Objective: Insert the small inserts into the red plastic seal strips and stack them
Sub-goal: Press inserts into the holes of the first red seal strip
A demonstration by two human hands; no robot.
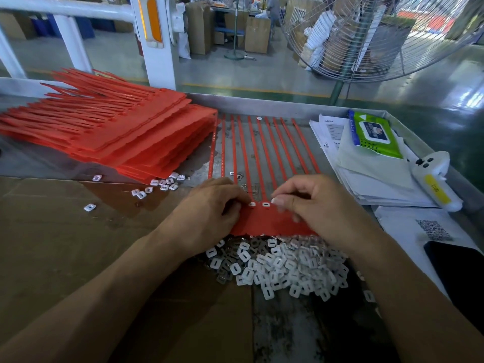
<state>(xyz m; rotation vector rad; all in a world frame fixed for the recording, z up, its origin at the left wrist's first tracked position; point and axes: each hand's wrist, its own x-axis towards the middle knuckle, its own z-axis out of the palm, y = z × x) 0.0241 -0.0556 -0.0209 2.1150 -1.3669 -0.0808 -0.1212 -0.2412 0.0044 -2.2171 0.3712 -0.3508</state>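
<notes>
A red seal strip sheet [264, 218] lies flat on the bench [262, 106]. Both hands rest on the sheet: the left hand [209, 205] presses its left part with curled fingers, and the right hand [311, 203] pinches near a seated white insert [265, 204]. Loose inserts [282, 265] are heaped just below the sheet; a stack of red sheets [110, 129] lies to its upper left.

A single wide-angle view from the person's head looks forward and steeply down onto the tabletop [264, 108], close enough that both forearms enter from the bottom edge and fill the lower frame. The work area sits near the middle, at arm's reach. Farther up, the view takes in the floor [262, 72] and a standing fan [366, 35] (lines bow toward the edges).
</notes>
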